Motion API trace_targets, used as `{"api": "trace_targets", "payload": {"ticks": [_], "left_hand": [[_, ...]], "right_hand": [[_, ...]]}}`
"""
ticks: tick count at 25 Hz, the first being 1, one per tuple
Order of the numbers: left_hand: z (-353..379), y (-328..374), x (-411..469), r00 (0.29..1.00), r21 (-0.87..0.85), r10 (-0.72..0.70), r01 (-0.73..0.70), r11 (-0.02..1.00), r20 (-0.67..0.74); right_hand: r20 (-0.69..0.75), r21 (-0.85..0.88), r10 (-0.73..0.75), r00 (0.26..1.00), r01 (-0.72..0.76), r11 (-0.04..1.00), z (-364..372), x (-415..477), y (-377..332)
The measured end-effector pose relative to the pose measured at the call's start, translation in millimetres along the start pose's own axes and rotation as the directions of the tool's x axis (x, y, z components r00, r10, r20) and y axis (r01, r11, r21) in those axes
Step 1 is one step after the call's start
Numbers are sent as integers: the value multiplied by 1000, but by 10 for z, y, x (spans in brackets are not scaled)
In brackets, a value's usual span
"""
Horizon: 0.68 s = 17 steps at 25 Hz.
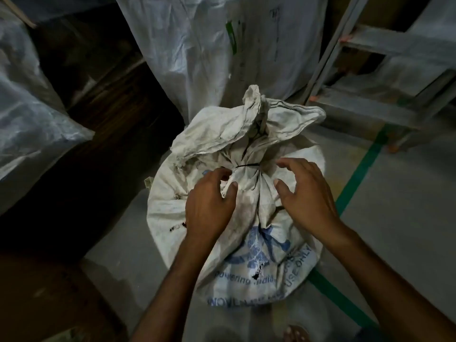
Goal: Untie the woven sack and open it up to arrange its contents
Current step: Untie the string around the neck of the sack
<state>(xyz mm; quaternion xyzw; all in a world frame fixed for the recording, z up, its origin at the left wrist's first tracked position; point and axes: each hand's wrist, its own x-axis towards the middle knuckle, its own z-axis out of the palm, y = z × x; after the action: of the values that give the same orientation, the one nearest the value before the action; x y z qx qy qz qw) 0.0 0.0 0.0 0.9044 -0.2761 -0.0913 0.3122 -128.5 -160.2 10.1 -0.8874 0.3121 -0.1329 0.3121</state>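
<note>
A white woven sack [249, 257] with blue print stands on the floor in front of me. Its gathered neck is bound by a thin black tie [247, 165], and the loose mouth of the sack [237, 124] flops above and behind the tie. My left hand [209, 206] rests on the sack just left of the neck, its fingertips and thumb pinching the fabric below the tie. My right hand [303, 191] hovers at the right of the neck with the fingers spread and curved, holding nothing.
A large white sack [222, 45] stands behind, and a clear plastic-wrapped bundle [29, 112] lies at the left. Dark wooden panels [103, 124] fill the left side. A grey metal frame [385, 77] stands at the right. Green tape [357, 174] lines the grey floor.
</note>
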Motion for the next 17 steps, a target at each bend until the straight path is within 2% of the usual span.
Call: {"api": "trace_targets", "payload": {"ticks": [6, 10, 14, 17], "left_hand": [[487, -397, 224, 997, 74, 71, -70, 995, -16], [710, -586, 222, 990, 88, 131, -126, 988, -46], [790, -538, 158, 992, 21, 92, -91, 996, -87], [849, -492, 270, 990, -28, 112, -114, 993, -88]], "right_hand": [[9, 56, 4, 1000, -5, 998, 576, 184, 291], [-39, 113, -53, 998, 57, 992, 721, 177, 417], [-55, 131, -28, 998, 35, 991, 638, 85, 546], [-35, 129, -4, 999, 9, 992, 565, 178, 652]]}}
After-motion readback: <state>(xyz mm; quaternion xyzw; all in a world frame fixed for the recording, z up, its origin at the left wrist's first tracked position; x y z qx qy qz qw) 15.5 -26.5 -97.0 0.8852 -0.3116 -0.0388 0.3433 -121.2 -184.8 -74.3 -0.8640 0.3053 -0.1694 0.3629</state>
